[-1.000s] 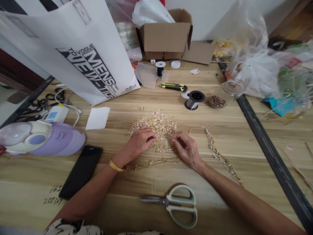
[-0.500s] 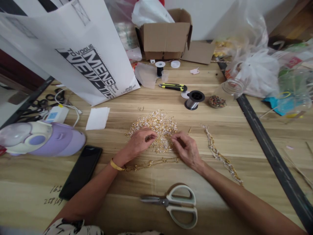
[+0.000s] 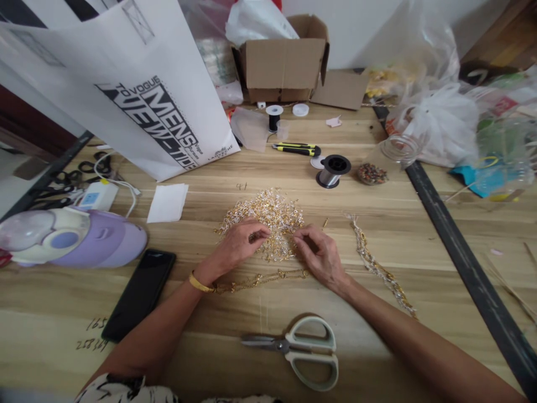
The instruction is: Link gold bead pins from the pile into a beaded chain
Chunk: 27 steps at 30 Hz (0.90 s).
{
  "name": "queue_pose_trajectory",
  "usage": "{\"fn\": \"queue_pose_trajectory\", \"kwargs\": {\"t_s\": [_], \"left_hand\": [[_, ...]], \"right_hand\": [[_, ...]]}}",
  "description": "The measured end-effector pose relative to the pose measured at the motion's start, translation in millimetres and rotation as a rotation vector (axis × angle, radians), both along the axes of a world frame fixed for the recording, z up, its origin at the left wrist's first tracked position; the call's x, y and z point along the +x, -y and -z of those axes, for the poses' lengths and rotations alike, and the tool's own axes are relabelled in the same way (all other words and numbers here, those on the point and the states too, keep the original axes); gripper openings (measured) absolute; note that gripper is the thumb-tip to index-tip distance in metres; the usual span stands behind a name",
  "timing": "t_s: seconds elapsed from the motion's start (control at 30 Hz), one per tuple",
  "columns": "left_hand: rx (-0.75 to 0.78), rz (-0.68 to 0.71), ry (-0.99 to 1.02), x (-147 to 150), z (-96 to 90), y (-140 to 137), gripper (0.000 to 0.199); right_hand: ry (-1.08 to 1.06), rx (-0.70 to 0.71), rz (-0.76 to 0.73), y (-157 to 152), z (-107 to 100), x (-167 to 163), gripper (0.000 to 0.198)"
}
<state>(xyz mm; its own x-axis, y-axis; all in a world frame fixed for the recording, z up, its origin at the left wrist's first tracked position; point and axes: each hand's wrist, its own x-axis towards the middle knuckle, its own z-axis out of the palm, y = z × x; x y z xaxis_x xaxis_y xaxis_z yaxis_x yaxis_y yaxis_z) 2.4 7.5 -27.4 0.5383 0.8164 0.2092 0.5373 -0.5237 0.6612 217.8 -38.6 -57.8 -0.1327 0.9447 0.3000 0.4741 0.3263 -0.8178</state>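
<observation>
A loose heap of small gold and clear beads [image 3: 274,210] lies in the middle of the wooden table. My left hand [image 3: 243,240] rests at the heap's left front, thumb and fingertips pinched together. Opposite it, my right hand [image 3: 319,252] is also pinched at the heap's right edge. What either pinch holds is too small to make out. A gold chain [image 3: 260,278] stretches across the table in front of the heap, between my wrists. To the right of my right hand lies a bundle of gold and clear beaded strands [image 3: 375,266].
Scissors [image 3: 297,347] lie near the front edge. A black phone [image 3: 138,294] and a purple bottle [image 3: 92,238] are at left. Behind the heap are a wire spool [image 3: 333,171], a utility knife [image 3: 296,149], a jar of beads [image 3: 373,173] and a cardboard box [image 3: 285,64].
Almost nothing differs. My right hand has shifted very slightly to the left; my left hand keeps its pinch in the same place.
</observation>
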Motion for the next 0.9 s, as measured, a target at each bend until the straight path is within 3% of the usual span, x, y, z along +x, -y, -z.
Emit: {"fn": "queue_pose_trajectory", "kwargs": {"t_s": [0.17, 0.57, 0.9], "left_hand": [[-0.018, -0.016, 0.005, -1.5, 1.0, -1.8, 0.009], [0.043, 0.127, -0.005, -1.7, 2.4, -0.5, 0.009], [0.070, 0.335, -0.220, -2.8, -11.2, 3.4, 0.016]], "right_hand": [[-0.013, 0.006, 0.004, 0.4, 0.1, 0.1, 0.012], [-0.012, 0.005, 0.004, 0.0, -1.4, -0.9, 0.013], [-0.009, 0.001, 0.004, 0.4, -1.0, -0.6, 0.014]]}}
